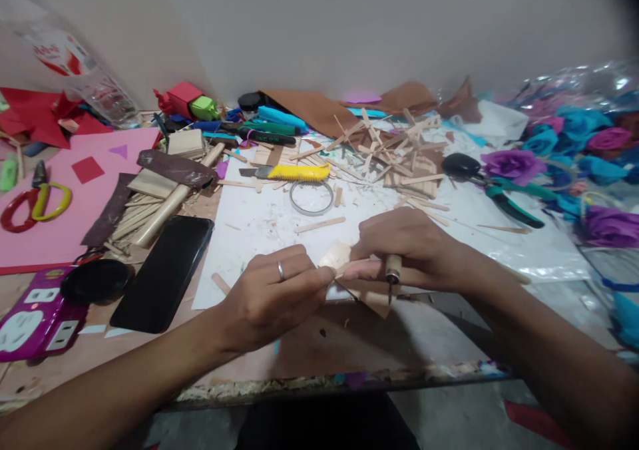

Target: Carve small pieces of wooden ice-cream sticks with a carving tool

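Close to the table's front edge, my left hand (279,297), with a ring on one finger, pinches a small pale, thin piece (336,255), perhaps wood. My right hand (409,250) meets it from the other side, its fingertips at the same piece. Tucked in the right hand's curled fingers is an awl-like tool (393,271) with a wooden handle; its thin dark metal tip points down. Below the hands lies a brown flat scrap (372,297), partly hidden. A white sheet (269,237) is spread under the work. Just beyond rest a loose wooden stick (320,225) and a grey ring (311,198).
A yellow cutter knife (299,172) and a pile of wooden sticks (384,144) lie farther back. Pliers (514,200) and paper flowers (514,165) are on the right. To the left are a phone (162,273), scissors (37,204) and a purple socket block (40,317).
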